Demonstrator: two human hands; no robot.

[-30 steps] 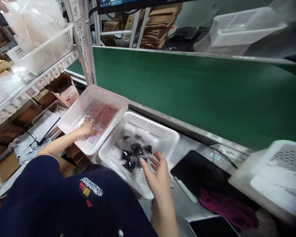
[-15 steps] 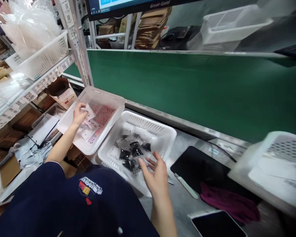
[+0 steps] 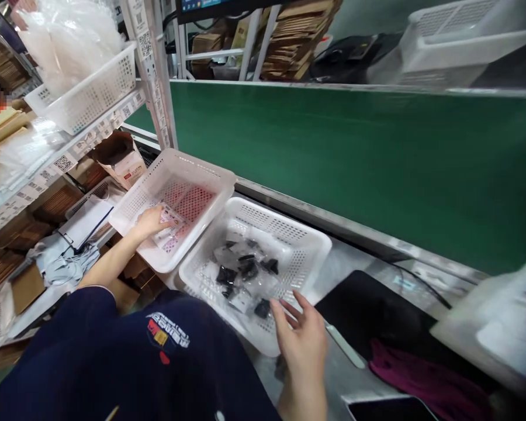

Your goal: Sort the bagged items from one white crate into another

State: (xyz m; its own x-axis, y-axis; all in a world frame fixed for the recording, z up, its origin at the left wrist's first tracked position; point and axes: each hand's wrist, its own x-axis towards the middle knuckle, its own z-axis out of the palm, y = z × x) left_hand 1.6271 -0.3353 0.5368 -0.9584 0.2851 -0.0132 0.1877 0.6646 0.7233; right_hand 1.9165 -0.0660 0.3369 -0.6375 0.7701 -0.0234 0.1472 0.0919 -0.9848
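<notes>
Head view: left hand [image 3: 150, 222] is touching clear packets [image 3: 176, 222] beneath its fingers, grip impossible to tell, while right hand [image 3: 304, 333] is hanging, fingers apart, just beside black packets [image 3: 248, 269] lying in a white basket [image 3: 284, 225], handling apparently unfinished with both lots remaining.

1. I am getting fairly bright, even light across the white perforated plastic basket [image 3: 280, 225], with its source out of view.
2. Small glints are breaking up the clear plastic packets with black contents [image 3: 248, 269], and a pale sheen is showing on the grey tabletop [image 3: 338, 262].
3. Shadow is dulling the brown cardboard stacks [image 3: 55, 204] at left; the navy-blue fabric shirt [image 3: 127, 351] is swallowing detail.
4. Blur is smearing the whitish plastic container [image 3: 515, 327] at my right edge, while the wide view is stretching the white latticed plastic bin [image 3: 469, 58] above.
5. Coarse pixels are masking a patch far left.
</notes>
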